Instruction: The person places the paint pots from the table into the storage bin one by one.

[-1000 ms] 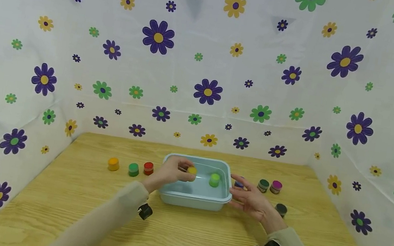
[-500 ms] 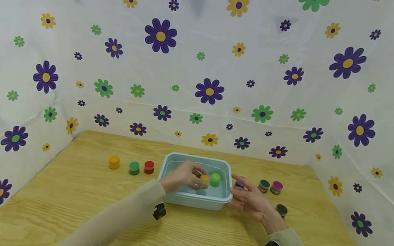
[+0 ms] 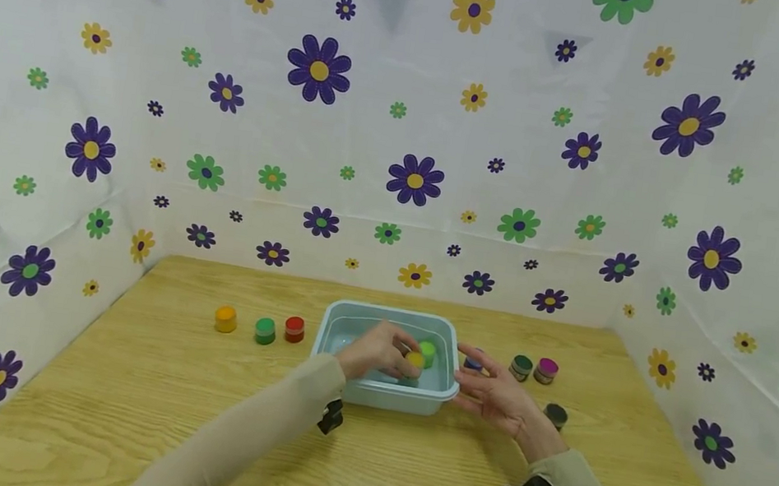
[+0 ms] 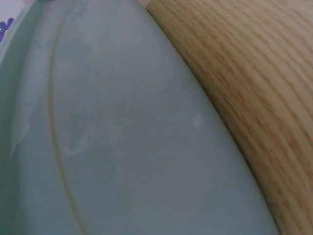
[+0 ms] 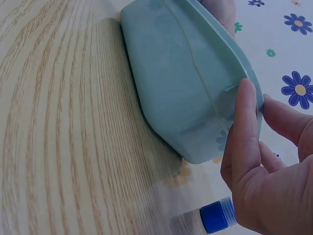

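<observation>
A light blue plastic tub (image 3: 384, 397) stands mid-table. My left hand (image 3: 401, 358) reaches into it and grips a small yellow-lidded jar (image 3: 415, 359), low in the tub, right beside a green-lidded jar (image 3: 427, 351). My right hand (image 3: 482, 382) lies at the tub's right end, fingers straight, thumb on the rim. In the right wrist view that hand (image 5: 259, 161) touches the corner of the tub (image 5: 181, 83), with a blue-lidded jar (image 5: 217, 216) just below it. The left wrist view shows only the tub wall (image 4: 122, 147) and the table (image 4: 254, 73).
Left of the tub stand orange (image 3: 225, 319), green (image 3: 265, 331) and red (image 3: 294, 329) jars. On the right are blue (image 3: 472, 363), dark green (image 3: 521, 367), magenta (image 3: 547, 370) and black (image 3: 555, 416) jars. Flowered cloth walls close in the wooden table (image 3: 115, 387).
My left hand has carried the yellow jar rightward and down into the tub, ending beside the green jar. The right hand has stayed at the tub's right end.
</observation>
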Demonstrator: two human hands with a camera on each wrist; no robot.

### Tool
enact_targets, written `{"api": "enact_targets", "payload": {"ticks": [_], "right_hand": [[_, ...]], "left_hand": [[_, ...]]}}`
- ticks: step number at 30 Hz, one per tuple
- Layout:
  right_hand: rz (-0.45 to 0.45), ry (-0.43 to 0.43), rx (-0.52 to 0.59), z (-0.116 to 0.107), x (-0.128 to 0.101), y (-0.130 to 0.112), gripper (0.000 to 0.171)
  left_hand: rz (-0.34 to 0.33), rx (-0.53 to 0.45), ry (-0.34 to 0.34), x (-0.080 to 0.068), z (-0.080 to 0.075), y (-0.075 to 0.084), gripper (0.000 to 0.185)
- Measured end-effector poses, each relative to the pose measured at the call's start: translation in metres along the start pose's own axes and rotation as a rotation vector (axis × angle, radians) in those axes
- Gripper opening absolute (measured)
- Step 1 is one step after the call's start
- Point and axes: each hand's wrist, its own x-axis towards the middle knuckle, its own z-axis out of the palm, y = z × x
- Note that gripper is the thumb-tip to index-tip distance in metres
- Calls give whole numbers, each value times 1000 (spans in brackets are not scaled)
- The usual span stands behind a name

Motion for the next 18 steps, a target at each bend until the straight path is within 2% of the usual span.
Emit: {"api": "enact_targets", "payload": {"ticks": [6, 10, 14, 18], "right_hand": [[19, 18, -6, 0, 0, 1, 69], [20, 9, -7, 0, -1, 0, 69], [16, 2, -20, 1, 0, 0, 69], [13, 5, -21, 0, 1, 1, 69]], "left_hand": [[-30, -27, 12, 6, 6, -2, 42], [-19, -20, 11, 6, 9, -2, 41], [8, 15, 16, 6, 11, -4, 41], [33, 112, 46, 7, 13, -4, 39]]}}
